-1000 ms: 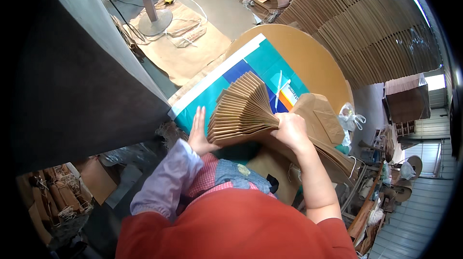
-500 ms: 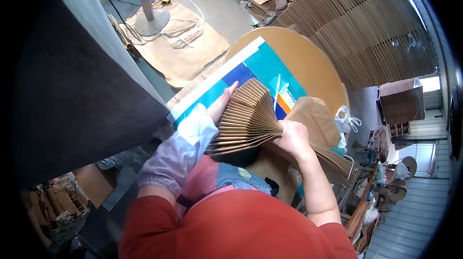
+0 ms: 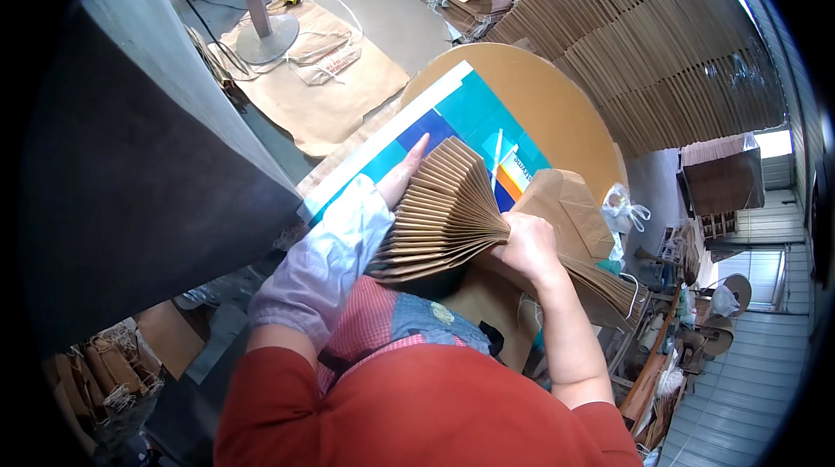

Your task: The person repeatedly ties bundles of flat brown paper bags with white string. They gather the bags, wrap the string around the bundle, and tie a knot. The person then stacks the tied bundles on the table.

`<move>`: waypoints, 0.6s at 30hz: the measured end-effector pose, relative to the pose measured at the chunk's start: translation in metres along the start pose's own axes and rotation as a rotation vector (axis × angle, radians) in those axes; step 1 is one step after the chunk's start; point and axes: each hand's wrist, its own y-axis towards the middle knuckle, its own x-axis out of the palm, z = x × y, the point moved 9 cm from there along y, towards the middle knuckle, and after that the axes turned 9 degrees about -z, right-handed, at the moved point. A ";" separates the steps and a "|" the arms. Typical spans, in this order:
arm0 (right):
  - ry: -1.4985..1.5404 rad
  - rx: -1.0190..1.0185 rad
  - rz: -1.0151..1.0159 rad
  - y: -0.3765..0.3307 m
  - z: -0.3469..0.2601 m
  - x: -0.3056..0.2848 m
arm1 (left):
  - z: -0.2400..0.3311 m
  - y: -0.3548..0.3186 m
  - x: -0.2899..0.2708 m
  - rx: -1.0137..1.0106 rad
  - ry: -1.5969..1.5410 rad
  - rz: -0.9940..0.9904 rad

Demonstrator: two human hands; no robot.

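My right hand [image 3: 529, 243] is closed around the narrow, pinched part of a thick stack of brown paper bags [image 3: 448, 210]. The stack's left end spreads out like a fan, its folded edges apart. Beyond my fist the same brown paper runs on to the lower right, where a white cord handle shows. Against the fan's left side lies my left hand [image 3: 402, 180], one finger stretched out straight and the others partly hidden by the paper. A pale sleeve cover [image 3: 330, 245] wraps that forearm. Under the stack is a teal and blue printed sheet [image 3: 474, 110] on a round tan tabletop [image 3: 531, 84].
A dark panel [image 3: 165, 189] stands close on my left. Tall rows of stacked brown cardboard [image 3: 652, 50] rise at the far right. Far left, a brown paper sheet [image 3: 348, 102] lies beneath a metal stand [image 3: 265, 36]. A clear plastic bag [image 3: 622, 206] sits at the table's right edge.
The view has shifted slightly. My left hand has slid a little up along the fan's side; the fan is spread about as before. My right hand keeps its hold.
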 end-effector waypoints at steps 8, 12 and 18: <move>0.050 0.024 0.087 -0.006 0.005 -0.004 | 0.007 0.010 0.012 -0.002 0.153 -0.071; 0.050 0.071 0.028 -0.008 0.012 -0.001 | 0.018 0.012 -0.004 -0.024 -0.175 0.045; 0.013 0.079 -0.033 -0.003 0.002 -0.004 | -0.011 0.028 -0.015 -0.007 -0.066 -0.103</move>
